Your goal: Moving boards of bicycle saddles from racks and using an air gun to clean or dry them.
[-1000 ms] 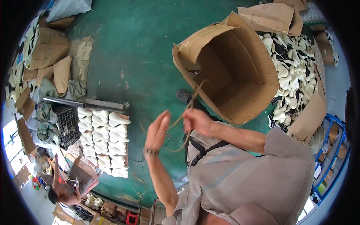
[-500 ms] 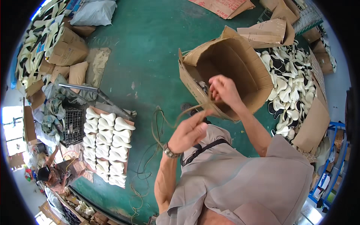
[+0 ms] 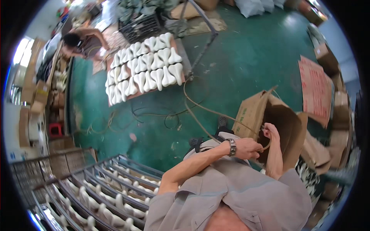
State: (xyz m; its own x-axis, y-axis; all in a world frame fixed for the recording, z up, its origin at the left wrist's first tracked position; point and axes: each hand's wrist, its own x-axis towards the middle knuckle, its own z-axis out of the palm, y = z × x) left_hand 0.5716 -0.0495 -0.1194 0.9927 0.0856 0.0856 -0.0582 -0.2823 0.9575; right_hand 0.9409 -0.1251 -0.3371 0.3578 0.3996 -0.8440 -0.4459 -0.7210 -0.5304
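My left hand [image 3: 248, 148], with a watch on its wrist, is closed on a thin tan hose [image 3: 219, 111] in front of my body. The hose loops across the floor from the left and rises to my hands. Just beyond it, my right hand [image 3: 271, 131] is closed at the opening of a large cardboard box [image 3: 246, 114]. A small greyish piece shows at its fingertips, too little of it to name. The box stands open and leans towards me; its inside is shadowed.
A board at the far left carries rows of white bicycle-saddle-shaped pieces [image 3: 148, 68]. Near left, a metal rack [image 3: 104, 173] holds more of them. A person [image 3: 86, 42] bends over work at the upper left. Flattened reddish cardboard [image 3: 317, 88] lies at the right.
My view has turned left, bringing the rack into sight and shifting the box right. My left hand has moved closer to the right one, and its fingers have closed on the hose.
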